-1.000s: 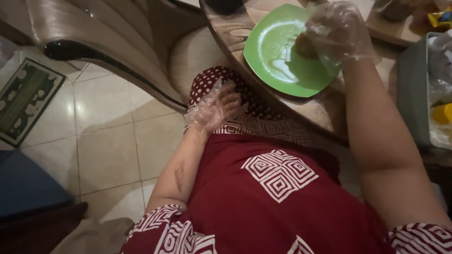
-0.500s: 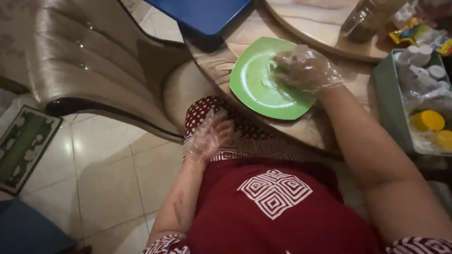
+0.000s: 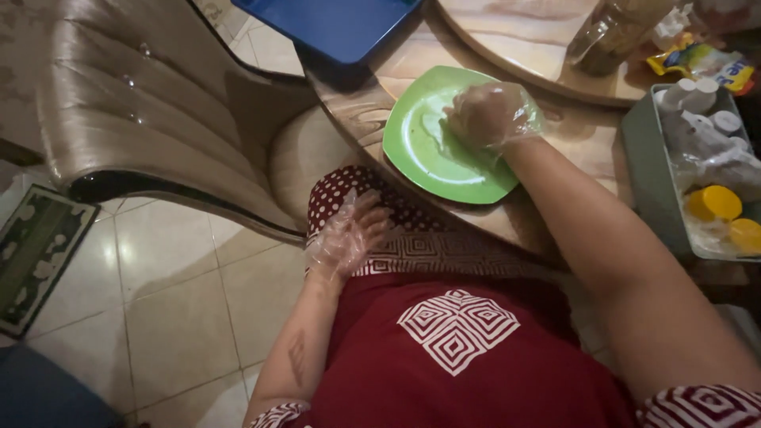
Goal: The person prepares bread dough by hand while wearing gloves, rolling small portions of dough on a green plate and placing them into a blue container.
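One gloved right hand [image 3: 490, 115] presses the green plate [image 3: 428, 150].

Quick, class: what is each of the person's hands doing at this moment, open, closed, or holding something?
Left hand: open, gloved, resting on the lap, holding nothing.
Right hand: gloved, fingers curled on the green plate; whether it grips anything cannot be told.

- A crinkled snack packet [image 3: 701, 63], yellow and green with red print, lies at the table's far right edge, just above the bin.
- Beside it stands a brownish clear bag [image 3: 614, 32], possibly plastic.
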